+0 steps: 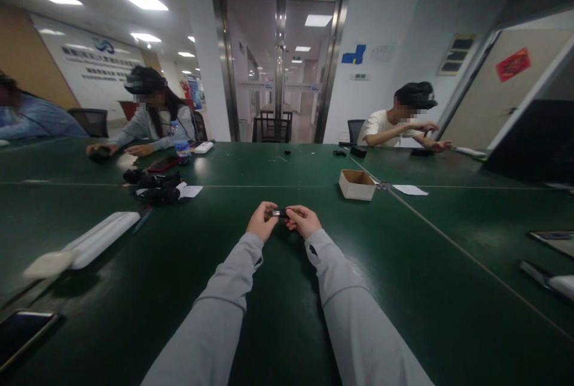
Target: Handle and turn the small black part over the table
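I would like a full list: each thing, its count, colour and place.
Small part: one, black and silvery, between hands
Box: one, whitish, beyond hands, right
Papers: several, white, left and right
Bottle: one, clear, far left
Long object: one, white, left
Phone: one, dark, lower left
Bundle: count unclear, black, left
Edge items: several, dark or white, right
Table: one, green, seamed, underneath
Chairs: several, black, behind table
Other people: three, blue, grey and white tops, across table
Double door: one, glass and grey, centre back
Lights: several, white, ceiling
Left hand: one, grey sleeve, pinching part
Right hand: one, grey sleeve, pinching part
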The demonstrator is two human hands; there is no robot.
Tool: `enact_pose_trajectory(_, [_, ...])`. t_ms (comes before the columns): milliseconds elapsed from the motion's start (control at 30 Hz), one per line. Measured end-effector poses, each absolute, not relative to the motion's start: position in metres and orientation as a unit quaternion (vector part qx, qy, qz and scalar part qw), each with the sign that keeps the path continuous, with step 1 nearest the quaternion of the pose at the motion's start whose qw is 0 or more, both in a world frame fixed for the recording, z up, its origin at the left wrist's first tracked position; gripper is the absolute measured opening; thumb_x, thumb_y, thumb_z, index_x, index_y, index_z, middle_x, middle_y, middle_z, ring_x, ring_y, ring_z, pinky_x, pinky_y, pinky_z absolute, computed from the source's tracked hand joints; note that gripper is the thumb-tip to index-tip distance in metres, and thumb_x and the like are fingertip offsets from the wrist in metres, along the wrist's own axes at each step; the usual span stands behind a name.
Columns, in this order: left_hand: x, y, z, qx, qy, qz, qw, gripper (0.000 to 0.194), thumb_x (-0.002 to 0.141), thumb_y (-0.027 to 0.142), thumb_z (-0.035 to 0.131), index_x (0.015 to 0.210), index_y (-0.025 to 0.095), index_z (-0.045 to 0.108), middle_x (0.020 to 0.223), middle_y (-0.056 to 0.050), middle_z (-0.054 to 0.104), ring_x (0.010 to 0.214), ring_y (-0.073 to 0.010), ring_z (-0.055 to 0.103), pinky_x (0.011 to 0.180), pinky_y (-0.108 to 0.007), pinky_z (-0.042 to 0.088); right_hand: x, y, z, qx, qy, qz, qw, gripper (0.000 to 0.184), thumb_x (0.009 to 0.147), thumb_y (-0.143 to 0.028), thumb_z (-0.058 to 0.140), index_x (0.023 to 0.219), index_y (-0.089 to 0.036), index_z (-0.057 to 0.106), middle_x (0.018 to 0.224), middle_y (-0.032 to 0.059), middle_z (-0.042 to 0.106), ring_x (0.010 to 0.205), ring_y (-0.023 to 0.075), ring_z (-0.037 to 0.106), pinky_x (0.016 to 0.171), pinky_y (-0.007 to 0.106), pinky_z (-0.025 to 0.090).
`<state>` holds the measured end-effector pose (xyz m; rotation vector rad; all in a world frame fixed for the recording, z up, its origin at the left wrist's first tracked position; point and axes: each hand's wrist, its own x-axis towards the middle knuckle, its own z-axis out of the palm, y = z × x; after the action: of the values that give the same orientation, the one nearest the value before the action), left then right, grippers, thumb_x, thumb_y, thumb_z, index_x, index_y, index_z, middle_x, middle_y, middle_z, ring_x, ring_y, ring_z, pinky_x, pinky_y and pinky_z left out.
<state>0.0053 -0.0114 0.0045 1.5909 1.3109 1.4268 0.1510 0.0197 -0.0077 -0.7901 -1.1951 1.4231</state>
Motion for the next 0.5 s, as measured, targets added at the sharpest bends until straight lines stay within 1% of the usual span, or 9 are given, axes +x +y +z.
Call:
enact_pose_trajectory(33, [0.0053, -0.0119, 0.0052, 0.596, 0.504, 0.536, 0.323, 0.023, 0.07, 0.025, 0.052, 0.092, 0.018, 0.053, 0.077, -0.001, 0.058, 0.06, -0.0096, 0.052, 0.058, -0.022, 0.041, 0.1511, 0.0198, -0.008, -0.329, -0.501, 0.599, 0.531, 0.044, 0.054, -0.04, 0.077, 0.082, -0.012, 0.058, 0.053, 0.0027, 0.061, 0.042, 0.0101, 0.054, 0.038, 0.018, 0.044])
enact_pose_trajectory(100, [0.0055, -0.0131, 0.0069, 0.584, 0.521, 0.522, 0.34, 0.022, 0.076, 0.03, 0.045, 0.092, 0.018, 0.052, 0.064, 0.001, 0.054, 0.051, -0.0097, 0.048, 0.053, -0.022, 0.04, 0.1515, 0.02, -0.0083, -0.328, -0.503, 0.602, 0.526, 0.045, 0.054, -0.039, 0.077, 0.083, -0.011, 0.058, 0.053, 0.0031, 0.061, 0.043, 0.0102, 0.054, 0.038, 0.018, 0.045])
enact_pose_trajectory(133, [0.0056, -0.0136, 0.0076, 0.586, 0.523, 0.522, 0.333, 0.022, 0.077, 0.03, 0.044, 0.092, 0.018, 0.052, 0.062, 0.001, 0.053, 0.052, -0.0101, 0.048, 0.054, -0.023, 0.04, 0.1517, 0.0199, -0.0083, -0.33, -0.504, 0.601, 0.525, 0.045, 0.053, -0.039, 0.077, 0.083, -0.011, 0.058, 0.053, 0.003, 0.061, 0.043, 0.0102, 0.054, 0.038, 0.018, 0.044])
enact_pose_trajectory(167, [0.0058, -0.0139, 0.0081, 0.595, 0.518, 0.529, 0.314, 0.021, 0.075, 0.029, 0.046, 0.092, 0.018, 0.053, 0.064, 0.001, 0.053, 0.056, -0.0107, 0.05, 0.057, -0.023, 0.041, 0.1519, 0.0198, -0.0082, -0.333, -0.504, 0.599, 0.526, 0.045, 0.053, -0.039, 0.077, 0.082, -0.011, 0.058, 0.053, 0.0029, 0.06, 0.042, 0.0103, 0.054, 0.038, 0.018, 0.044])
enact_pose_trajectory(233, [0.0059, -0.0139, 0.0082, 0.609, 0.501, 0.545, 0.284, 0.022, 0.07, 0.024, 0.053, 0.091, 0.017, 0.054, 0.075, -0.001, 0.055, 0.068, -0.0117, 0.052, 0.065, -0.023, 0.041, 0.1521, 0.0196, -0.008, -0.339, -0.505, 0.594, 0.527, 0.044, 0.053, -0.039, 0.077, 0.082, -0.012, 0.058, 0.053, 0.0026, 0.06, 0.042, 0.0106, 0.054, 0.037, 0.018, 0.044])
enact_pose_trajectory(267, [0.0059, -0.0136, 0.0078, 0.605, 0.499, 0.548, 0.29, 0.022, 0.07, 0.024, 0.052, 0.091, 0.017, 0.054, 0.077, -0.001, 0.056, 0.07, -0.012, 0.053, 0.065, -0.023, 0.041, 0.1521, 0.0194, -0.0079, -0.339, -0.506, 0.592, 0.527, 0.044, 0.053, -0.039, 0.077, 0.082, -0.012, 0.058, 0.053, 0.0025, 0.06, 0.042, 0.0109, 0.054, 0.037, 0.019, 0.044])
enact_pose_trajectory(367, [0.0054, -0.0119, 0.0058, 0.588, 0.516, 0.529, 0.329, 0.022, 0.077, 0.031, 0.043, 0.092, 0.018, 0.054, 0.069, -0.001, 0.055, 0.061, -0.0119, 0.051, 0.06, -0.024, 0.041, 0.1519, 0.0186, -0.0072, -0.336, -0.511, 0.59, 0.527, 0.043, 0.053, -0.04, 0.077, 0.082, -0.012, 0.059, 0.054, 0.0023, 0.06, 0.042, 0.0108, 0.054, 0.038, 0.019, 0.044])
enact_pose_trajectory(400, [0.0051, -0.0113, 0.0051, 0.593, 0.515, 0.529, 0.322, 0.023, 0.077, 0.03, 0.044, 0.093, 0.018, 0.054, 0.07, -0.001, 0.056, 0.062, -0.0119, 0.051, 0.061, -0.025, 0.041, 0.1518, 0.0182, -0.0067, -0.337, -0.511, 0.588, 0.53, 0.044, 0.053, -0.039, 0.077, 0.081, -0.012, 0.059, 0.053, 0.0022, 0.06, 0.042, 0.0104, 0.054, 0.038, 0.019, 0.044])
enact_pose_trajectory(500, [0.0043, -0.0099, 0.0038, 0.612, 0.494, 0.552, 0.276, 0.027, 0.068, 0.024, 0.055, 0.094, 0.017, 0.054, 0.086, -0.004, 0.057, 0.075, -0.0131, 0.054, 0.07, -0.025, 0.042, 0.1513, 0.0167, -0.0048, -0.343, -0.507, 0.584, 0.533, 0.043, 0.052, -0.039, 0.077, 0.08, -0.013, 0.059, 0.053, 0.0018, 0.06, 0.042, 0.0099, 0.054, 0.037, 0.018, 0.043])
